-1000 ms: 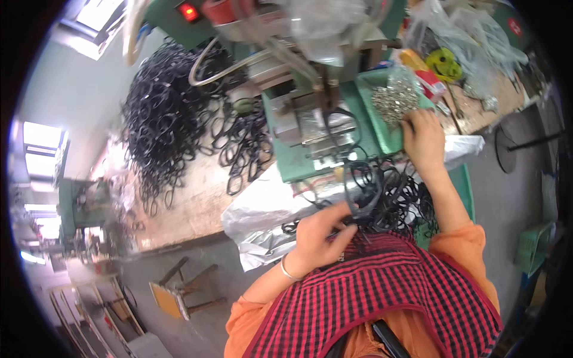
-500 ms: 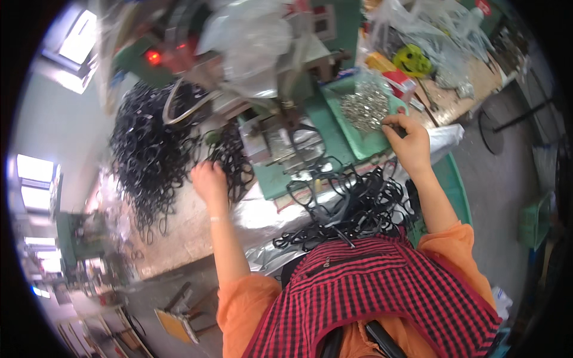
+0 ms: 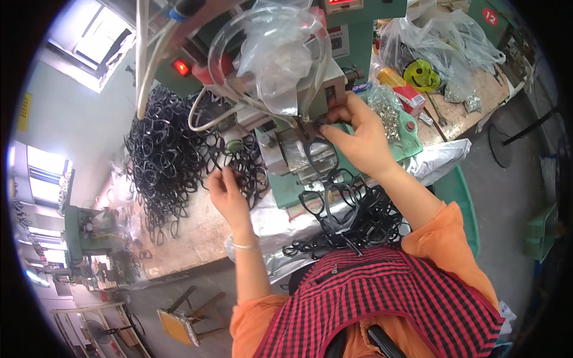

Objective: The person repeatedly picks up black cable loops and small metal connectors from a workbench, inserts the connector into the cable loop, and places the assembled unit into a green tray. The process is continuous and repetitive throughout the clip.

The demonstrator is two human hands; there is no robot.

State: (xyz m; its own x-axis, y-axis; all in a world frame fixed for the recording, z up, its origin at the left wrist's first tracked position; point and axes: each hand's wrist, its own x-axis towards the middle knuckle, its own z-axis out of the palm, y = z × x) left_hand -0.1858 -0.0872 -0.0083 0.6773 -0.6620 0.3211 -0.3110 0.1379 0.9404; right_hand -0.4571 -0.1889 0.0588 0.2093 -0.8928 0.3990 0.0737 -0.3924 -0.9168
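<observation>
My left hand (image 3: 228, 196) is at the near edge of a pile of black eyeglass frames (image 3: 158, 149), its bent fingers closed on one frame there. My right hand (image 3: 364, 138) reaches up to the head of a green bench machine (image 3: 279, 194). Thumb and fingers pinch together beside the tool; what lies between them is too small to make out. Just below the tool, a black eyeglass frame (image 3: 322, 156) stands at the metal fixture (image 3: 296, 158). Behind my right wrist, a green tray (image 3: 409, 140) holds small shiny metal parts (image 3: 387, 119).
More black eyeglass frames (image 3: 373, 218) lie heaped on silvery sheeting (image 3: 271, 238) before me. A clear plastic bag and looped hoses hang over the machine. Plastic bags (image 3: 441, 36), a yellow smiley item (image 3: 422, 74) and a red box (image 3: 410, 98) sit at right. A stool (image 3: 179, 322) stands lower left.
My right hand has moved left from the tray of metal parts to the machine's tool. My left hand stays by the pile, its fingers now bent closed. The whole view has shifted slightly.
</observation>
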